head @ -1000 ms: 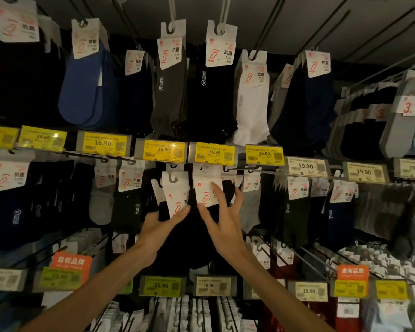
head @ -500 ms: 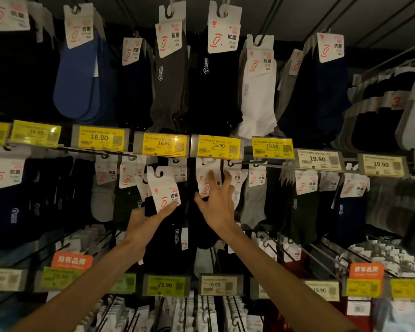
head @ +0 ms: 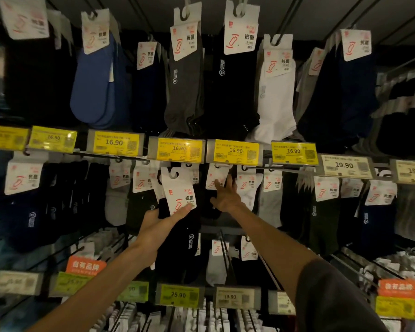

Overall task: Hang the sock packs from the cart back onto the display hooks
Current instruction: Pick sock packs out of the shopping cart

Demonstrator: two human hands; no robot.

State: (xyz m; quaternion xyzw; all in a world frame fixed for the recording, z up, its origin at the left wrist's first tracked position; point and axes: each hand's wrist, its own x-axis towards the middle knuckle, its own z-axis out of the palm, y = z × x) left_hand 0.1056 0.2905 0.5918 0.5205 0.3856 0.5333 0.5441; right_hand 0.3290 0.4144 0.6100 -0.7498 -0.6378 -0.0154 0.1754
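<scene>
My left hand (head: 162, 222) grips a black sock pack (head: 181, 238) by its white header card (head: 177, 188), whose hook hole is just below the yellow 16.90 price tag (head: 177, 150) in the middle row. My right hand (head: 227, 196) reaches further in, fingers spread, touching the card of a hanging sock pack (head: 215, 177) on the neighbouring display hook. The hook's tip is hidden behind the price tags. The cart is out of view.
Rows of hanging socks fill the wall: blue (head: 96, 82), grey (head: 185, 87), black and white (head: 276, 92) above, more below. Yellow price tags (head: 235, 152) line the hook ends. Bare metal hooks (head: 225, 250) jut out in the lower row.
Both hands have risen toward the middle-row hooks. The left hand lifted the black pack higher, and the right hand pushed deeper to the hanging cards.
</scene>
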